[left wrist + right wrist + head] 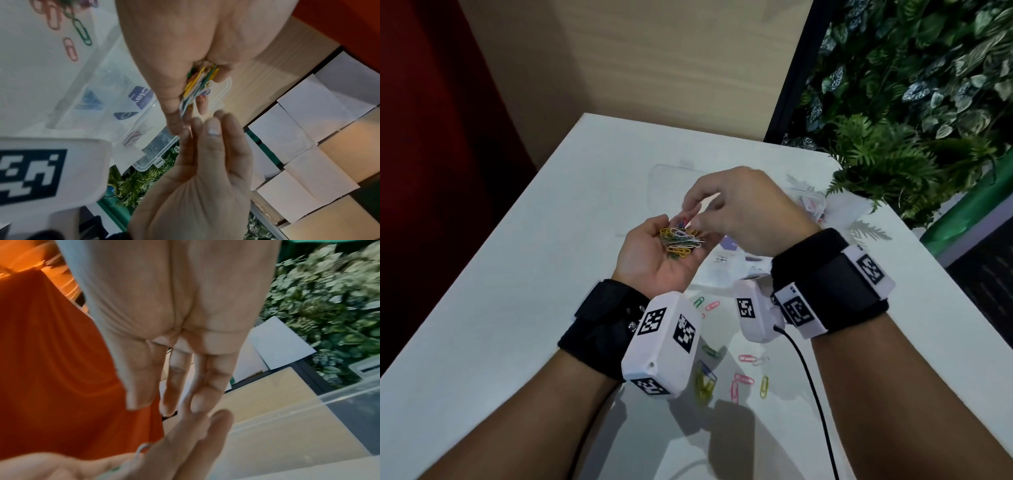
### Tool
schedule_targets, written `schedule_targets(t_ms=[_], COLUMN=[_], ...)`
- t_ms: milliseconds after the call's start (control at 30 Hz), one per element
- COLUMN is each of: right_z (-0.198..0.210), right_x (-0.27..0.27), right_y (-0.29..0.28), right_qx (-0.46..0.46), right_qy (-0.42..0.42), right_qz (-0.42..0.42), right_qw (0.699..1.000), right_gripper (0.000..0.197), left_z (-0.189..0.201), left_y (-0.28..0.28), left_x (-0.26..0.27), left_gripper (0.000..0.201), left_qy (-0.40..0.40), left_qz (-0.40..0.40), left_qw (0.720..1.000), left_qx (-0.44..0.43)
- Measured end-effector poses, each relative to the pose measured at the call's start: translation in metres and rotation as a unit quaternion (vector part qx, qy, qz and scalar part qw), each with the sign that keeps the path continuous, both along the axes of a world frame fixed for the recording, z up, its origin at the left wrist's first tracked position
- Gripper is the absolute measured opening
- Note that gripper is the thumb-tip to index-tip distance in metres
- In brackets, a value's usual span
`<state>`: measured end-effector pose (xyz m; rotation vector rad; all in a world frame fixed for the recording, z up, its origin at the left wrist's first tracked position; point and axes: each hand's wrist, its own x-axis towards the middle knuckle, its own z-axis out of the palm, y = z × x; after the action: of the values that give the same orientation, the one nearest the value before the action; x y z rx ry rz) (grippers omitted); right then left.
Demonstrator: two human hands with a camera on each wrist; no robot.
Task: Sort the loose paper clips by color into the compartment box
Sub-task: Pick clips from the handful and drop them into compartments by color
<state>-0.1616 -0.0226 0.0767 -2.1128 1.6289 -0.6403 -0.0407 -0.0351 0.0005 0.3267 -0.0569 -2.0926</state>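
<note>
The left hand (654, 253) lies palm up, fingers loosely cupped round a heap of paper clips (681, 241) — yellow, white, green, a blue one near the fingertips. The right hand (739, 212) hangs over that heap, its fingers (693, 200) bent down to the clips' far edge; whether they pinch one I cannot tell. Beneath both hands sits the clear compartment box (144, 133), and more loose clips (743, 378) lie on the white table (500, 325) back by the wrists.
</note>
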Motion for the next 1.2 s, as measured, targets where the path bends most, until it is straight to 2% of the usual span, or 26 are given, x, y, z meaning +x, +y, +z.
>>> schedule_targets(t_ms=[133, 233, 367, 600, 733, 833, 900, 1067, 1200], right_z=[-0.003, -0.012, -0.030, -0.042, -0.040, -0.040, -0.044, -0.061, -0.071], right_x=[-0.012, -0.013, -0.010, -0.009, -0.014, -0.021, -0.027, -0.047, -0.051], right_y=[-0.019, -0.027, -0.036, -0.042, -0.041, -0.041, -0.042, -0.047, -0.049], right_qx=[-0.066, -0.047, -0.047, -0.043, -0.045, -0.051, -0.057, -0.045, 0.019], right_qy=[-0.012, 0.013, 0.057, 0.064, 0.021, -0.059, -0.078, 0.021, 0.067], right_qz=[-0.044, -0.037, -0.036, -0.029, -0.053, -0.071, -0.086, -0.153, -0.161], right_qw=[0.997, 0.998, 0.997, 0.997, 0.997, 0.994, 0.992, 0.987, 0.984], right_gripper=[0.014, 0.012, 0.007, 0.009, 0.011, 0.008, 0.009, 0.010, 0.013], left_z=[-0.001, 0.001, -0.004, -0.015, -0.016, -0.016, -0.017, -0.019, -0.023], left_y=[-0.021, -0.036, -0.052, -0.056, -0.057, -0.062, -0.067, -0.071, -0.067], left_x=[0.002, 0.001, 0.003, 0.009, 0.013, 0.017, 0.022, 0.026, 0.015], left_gripper=[0.045, 0.045, 0.044, 0.044, 0.042, 0.042, 0.043, 0.043, 0.043], left_qy=[0.004, 0.011, -0.018, -0.017, -0.018, -0.025, -0.029, -0.029, -0.042], left_qz=[-0.025, -0.009, -0.010, -0.027, -0.025, -0.015, -0.003, 0.016, -0.008], left_qw=[1.000, 0.999, 0.999, 0.999, 0.999, 0.999, 0.999, 0.999, 0.999], left_qx=[-0.016, -0.035, -0.037, -0.042, -0.030, -0.023, -0.023, -0.017, -0.011])
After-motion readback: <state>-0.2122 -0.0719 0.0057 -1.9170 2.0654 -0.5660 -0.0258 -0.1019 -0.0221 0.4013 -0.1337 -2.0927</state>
